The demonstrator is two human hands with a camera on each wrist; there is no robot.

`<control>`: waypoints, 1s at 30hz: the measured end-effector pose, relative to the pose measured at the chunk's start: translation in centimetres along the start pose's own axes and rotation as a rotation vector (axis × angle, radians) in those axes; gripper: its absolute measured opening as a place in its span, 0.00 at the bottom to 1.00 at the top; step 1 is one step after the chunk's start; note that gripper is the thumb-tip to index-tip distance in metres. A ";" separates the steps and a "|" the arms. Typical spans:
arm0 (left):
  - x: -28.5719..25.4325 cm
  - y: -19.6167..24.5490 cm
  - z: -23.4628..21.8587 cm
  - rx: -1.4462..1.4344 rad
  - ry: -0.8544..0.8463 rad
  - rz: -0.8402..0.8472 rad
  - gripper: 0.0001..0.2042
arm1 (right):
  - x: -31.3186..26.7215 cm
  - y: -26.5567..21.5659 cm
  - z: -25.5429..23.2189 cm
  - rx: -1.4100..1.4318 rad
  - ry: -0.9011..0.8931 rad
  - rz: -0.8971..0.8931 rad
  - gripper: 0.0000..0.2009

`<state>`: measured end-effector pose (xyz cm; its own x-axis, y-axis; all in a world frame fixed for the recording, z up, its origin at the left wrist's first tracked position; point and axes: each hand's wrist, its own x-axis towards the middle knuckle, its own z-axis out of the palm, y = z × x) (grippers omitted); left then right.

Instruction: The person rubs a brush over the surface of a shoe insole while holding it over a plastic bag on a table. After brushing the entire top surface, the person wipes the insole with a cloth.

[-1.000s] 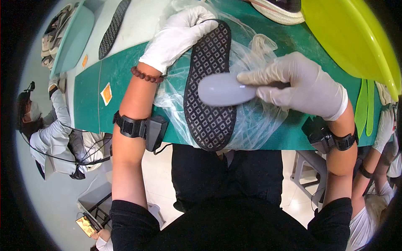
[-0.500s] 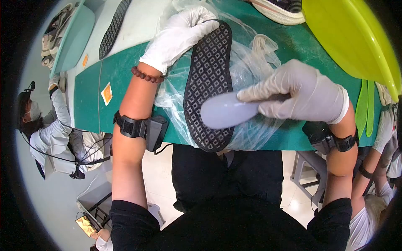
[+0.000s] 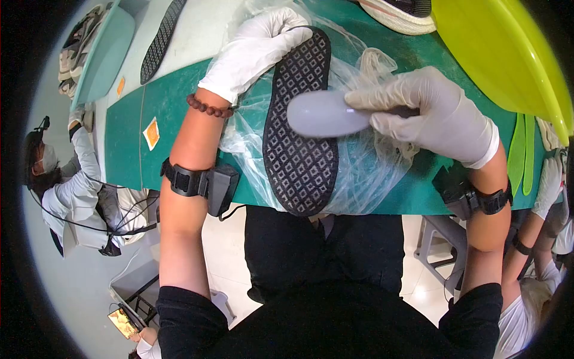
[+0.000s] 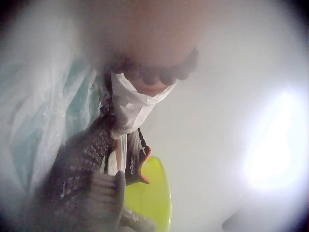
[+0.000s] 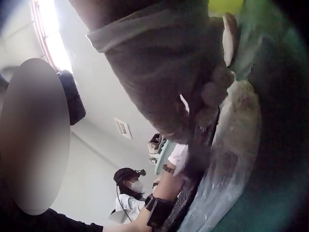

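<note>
A black shoe sole (image 3: 299, 161) with a pale diamond pattern lies lengthwise on a crumpled clear plastic bag (image 3: 371, 173). My white-gloved left hand (image 3: 257, 51) pinches the sole's far end between thumb and fingers. In my right hand (image 3: 427, 113), also gloved, is a scrub brush (image 3: 326, 113) with a smooth, pale oval back. The thumb and fingers grip one end of it. Its bristles (image 4: 104, 186) face the sole in the left wrist view; the head view hides them under the brush back. The brush lies across the sole's upper middle.
A lime-green basin (image 3: 508, 60) stands at the right rear, near a white-soled shoe (image 3: 403, 18). Green strips (image 3: 520, 155) lie at the right. Another patterned sole (image 3: 162, 45) and a pale teal tub (image 3: 107, 60) are at the left. Other people sit on both sides.
The right hand moved the brush down toward the sole's near end, then back up to the upper middle. My left hand keeps its hold at the far end.
</note>
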<state>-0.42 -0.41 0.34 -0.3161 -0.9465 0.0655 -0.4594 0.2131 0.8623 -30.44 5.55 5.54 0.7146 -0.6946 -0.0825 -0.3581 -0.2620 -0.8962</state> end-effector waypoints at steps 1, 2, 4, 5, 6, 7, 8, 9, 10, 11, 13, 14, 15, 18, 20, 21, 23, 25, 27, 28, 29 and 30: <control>0.0 0.1 0.0 0.004 -0.002 0.000 0.13 | 0.0 -0.1 -0.1 -0.008 -0.095 -0.004 0.17; 0.0 0.2 0.0 0.009 -0.003 0.000 0.13 | -0.2 -0.4 -0.3 -0.017 -0.190 -0.008 0.17; 0.0 0.3 -0.1 0.059 0.001 0.021 0.12 | -0.2 -1.3 -0.6 -0.091 -0.313 0.009 0.18; 0.0 0.3 -0.2 0.084 0.002 0.030 0.12 | -0.1 -1.2 -0.5 -0.073 -0.236 -0.004 0.18; -0.1 0.4 -0.2 0.067 -0.003 0.002 0.10 | 0.0 -0.8 -0.3 -0.054 -0.158 -0.016 0.18; -0.1 0.5 -0.2 0.048 -0.009 -0.026 0.09 | 0.0 -0.5 -0.1 -0.034 -0.081 -0.025 0.17; -0.1 0.6 -0.2 0.029 -0.014 -0.052 0.07 | 0.0 -0.2 -0.1 -0.029 -0.101 -0.053 0.17; -0.1 0.7 -0.1 0.019 -0.021 -0.049 0.07 | -0.1 0.3 -0.1 -0.024 -0.121 -0.083 0.17; -0.1 0.9 0.0 0.011 -0.028 -0.045 0.07 | -0.1 0.6 -0.1 -0.020 -0.140 -0.114 0.17; -0.1 1.0 0.0 0.004 -0.032 -0.041 0.07 | 0.0 0.6 -0.2 -0.016 -0.160 -0.148 0.17; -0.1 0.9 -0.3 0.059 -0.026 -0.027 0.08 | -0.2 -0.3 -0.2 0.017 -0.294 -0.066 0.17; -0.1 0.7 -0.3 0.086 -0.024 -0.022 0.08 | -0.2 -0.4 -0.1 0.005 -0.293 -0.073 0.17; -0.1 0.6 -0.3 0.057 -0.029 -0.026 0.08 | -0.2 -0.4 0.0 -0.006 -0.292 -0.078 0.17; 0.0 0.3 -0.1 -0.002 -0.033 -0.033 0.09 | 0.0 0.6 0.2 -0.015 -0.055 -0.048 0.17; -0.1 0.6 0.0 0.001 -0.019 -0.032 0.09 | -0.2 0.2 -0.2 0.017 -0.075 0.070 0.17; -0.1 0.6 -0.1 0.027 -0.015 -0.020 0.10 | -0.3 -0.2 -0.5 -0.017 -0.159 0.031 0.17; 0.0 0.5 -0.3 0.079 -0.009 0.002 0.12 | -0.3 -0.9 -0.7 -0.085 -0.327 -0.047 0.17; 0.1 0.3 -0.2 0.005 -0.017 0.001 0.12 | -0.2 -0.9 -0.5 -0.027 -0.235 0.007 0.17; 0.1 0.1 0.0 -0.033 -0.023 -0.007 0.11 | 0.0 -0.5 -0.3 0.023 -0.063 0.066 0.17; 0.1 0.0 0.0 -0.031 -0.022 -0.012 0.09 | 0.0 -0.4 -0.3 0.056 -0.002 0.082 0.18; 0.1 0.0 0.0 -0.030 -0.021 -0.017 0.07 | 0.0 -0.4 -0.3 0.053 -0.047 0.067 0.17; 0.1 0.1 -0.1 -0.001 -0.027 -0.008 0.07 | -0.2 -0.4 -0.4 0.049 -0.092 0.051 0.17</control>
<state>-0.38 -0.47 0.46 -0.3349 -0.9412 0.0455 -0.4607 0.2057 0.8634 -30.62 5.54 6.10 0.7495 -0.6408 -0.1662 -0.3669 -0.1931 -0.9100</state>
